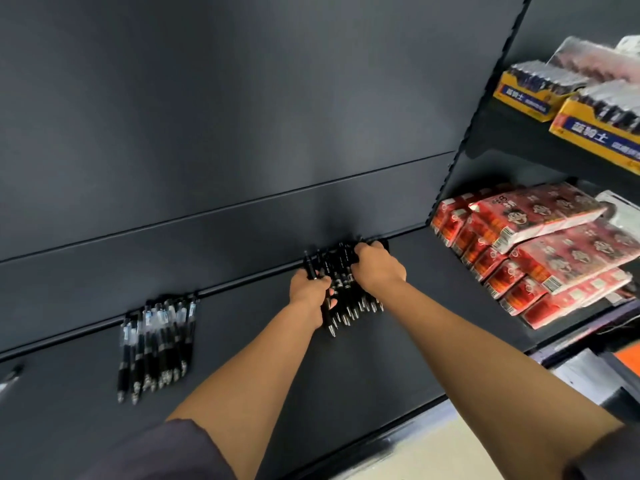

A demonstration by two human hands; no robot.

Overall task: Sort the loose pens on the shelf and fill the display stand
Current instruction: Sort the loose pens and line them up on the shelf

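Observation:
A bunch of black pens [349,296] lies against the back wall of the dark shelf [263,341], tips pointing toward me. My left hand [308,289] grips the left side of the bunch, with a few pens standing up through its fingers. My right hand [377,266] curls over the upper right part of the same bunch. A second group of clear-barrelled pens with black grips [156,344] lies in a neat row further left on the shelf. No display stand is in view.
Red snack packs [530,251] are stacked on the neighbouring shelf to the right. Yellow boxes [561,102] sit on the shelf above them. One single pen [8,377] lies at the far left edge.

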